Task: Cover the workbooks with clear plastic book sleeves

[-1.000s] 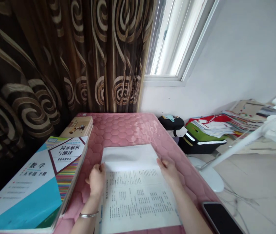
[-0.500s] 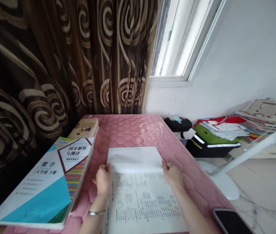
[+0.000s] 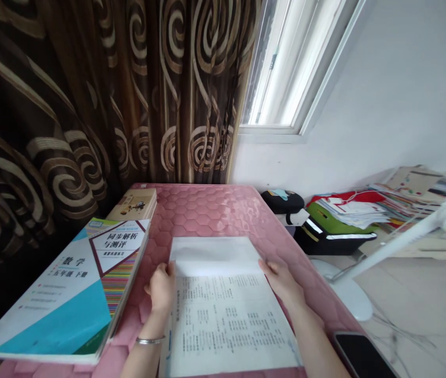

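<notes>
A printed paper (image 3: 230,320) covered in small Chinese text lies on the pink quilted table cover, its lines running sideways. Across its far end is a blank white band (image 3: 210,254); whether that is a fold or a separate sheet, I cannot tell. My left hand (image 3: 162,286), with a silver bangle on the wrist, pinches the left edge near the band. On the opposite edge my right hand (image 3: 283,283) grips with thumb and fingers. To the left rests a mathematics workbook (image 3: 69,294) with a white and blue cover.
Behind the workbook sits a tan book stack (image 3: 132,203). A phone (image 3: 364,354) lies at the near right edge of the pink table cover (image 3: 199,207). Past that edge stand a white lamp (image 3: 388,249), a green-and-black box (image 3: 329,228) and paper piles (image 3: 412,189). A patterned curtain (image 3: 147,94) hangs behind.
The whole view has shifted slightly, so most things appear a little further left. Both hands keep hold of the paper's edges, and its near edge now shows more fully.
</notes>
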Available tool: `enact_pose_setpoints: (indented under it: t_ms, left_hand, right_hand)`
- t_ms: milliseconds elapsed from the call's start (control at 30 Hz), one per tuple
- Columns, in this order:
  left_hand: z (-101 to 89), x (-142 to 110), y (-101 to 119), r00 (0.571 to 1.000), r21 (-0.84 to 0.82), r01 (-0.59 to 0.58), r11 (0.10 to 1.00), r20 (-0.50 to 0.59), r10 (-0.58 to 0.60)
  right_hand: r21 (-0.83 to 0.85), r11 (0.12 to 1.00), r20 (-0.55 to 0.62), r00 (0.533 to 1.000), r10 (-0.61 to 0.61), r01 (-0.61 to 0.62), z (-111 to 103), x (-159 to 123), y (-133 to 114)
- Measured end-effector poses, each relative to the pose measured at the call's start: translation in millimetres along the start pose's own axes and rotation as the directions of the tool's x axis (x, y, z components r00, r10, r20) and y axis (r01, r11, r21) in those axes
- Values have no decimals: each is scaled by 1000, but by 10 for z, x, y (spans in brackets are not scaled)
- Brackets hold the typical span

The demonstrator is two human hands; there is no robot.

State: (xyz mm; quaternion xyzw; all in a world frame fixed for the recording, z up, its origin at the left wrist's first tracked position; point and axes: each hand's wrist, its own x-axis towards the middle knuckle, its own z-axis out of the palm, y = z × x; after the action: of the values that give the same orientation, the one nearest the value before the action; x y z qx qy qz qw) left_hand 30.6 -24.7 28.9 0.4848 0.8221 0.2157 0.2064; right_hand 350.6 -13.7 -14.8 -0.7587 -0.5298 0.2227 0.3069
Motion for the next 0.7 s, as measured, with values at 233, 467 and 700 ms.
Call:
enact_pose_setpoints:
  t_ms: [233, 467, 700]
  left_hand:
    - [-10, 2, 57, 1000, 55, 25, 998, 16, -26]
    - [-3, 22, -82, 999, -5, -47, 999, -18, 47]
    - [19, 45, -37, 1000, 27, -14, 1000, -5, 14]
  right_hand:
    - [-367, 924, -41, 995, 96, -105, 152, -27, -266]
    - [-419, 901, -23, 993, 115, -114, 145, -66, -355]
    - [-415, 901, -38, 992, 123, -128, 140, -95, -422]
